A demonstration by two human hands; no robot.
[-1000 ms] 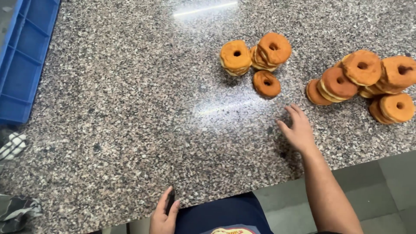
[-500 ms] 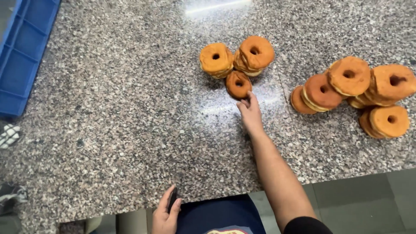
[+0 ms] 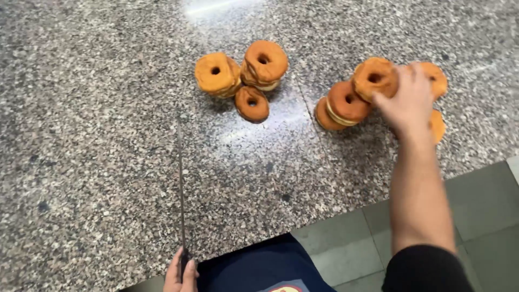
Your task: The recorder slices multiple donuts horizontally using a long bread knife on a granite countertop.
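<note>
My right hand (image 3: 408, 103) reaches over the pile of brown ring doughnuts (image 3: 346, 103) at the right of the granite counter, fingers closing on the top doughnut (image 3: 374, 77) of that pile. My left hand (image 3: 181, 273) is at the counter's near edge, gripping the handle of a long thin knife (image 3: 180, 178) whose blade points away from me, edge-on. A second group of doughnuts (image 3: 240, 75) lies further back in the middle, with a single darker doughnut (image 3: 252, 103) in front of it.
The speckled grey granite counter (image 3: 97, 135) fills most of the view. Its near edge runs diagonally at the lower right, with grey floor tiles (image 3: 486, 211) below. My dark apron (image 3: 259, 267) shows at the bottom.
My right hand has moved from the single doughnut in the middle over to the right pile. A long knife now shows in my left hand. The view has shifted right, and the blue crate is out of view.
</note>
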